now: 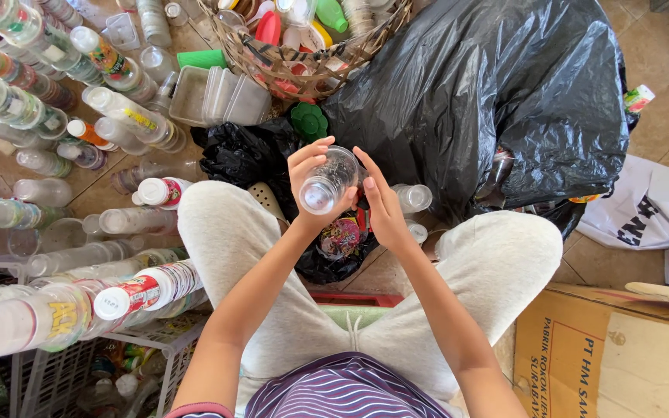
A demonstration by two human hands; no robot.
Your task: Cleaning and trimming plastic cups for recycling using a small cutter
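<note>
Take the clear plastic cup (327, 182) as your landmark; it is in front of you, above your knees, with its base turned toward you.

Far to the left of the cup, long stacks of clear cups (48, 310) lie on their sides over a white crate (79, 364), and more stacked cups and bottles (56, 85) cover the floor (102, 193) behind them. Nearer to the cup, still on its left and behind it, some empty clear trays (218, 97) lean together.

Your left hand (313, 174) is closed around the cup, with the thumb and fingers wrapped on its wall. Just to the right of the cup, your right hand (381, 203) is open and flat, the fingers straight and touching the side of the cup, holding nothing of its own.

Behind the cup stands a woven basket (311, 66) full of mixed containers, and under the cup a small black bag (327, 255) lies between your legs. To the right of the cup a big black bag (497, 93) rises, and further right, near your knee, you see a cardboard box (613, 356).

To handle the cup well, I think you should hold it lightly, because such thin plastic bends and cracks easily. Let the flat right hand steady the wall while the left hand turns it.
</note>
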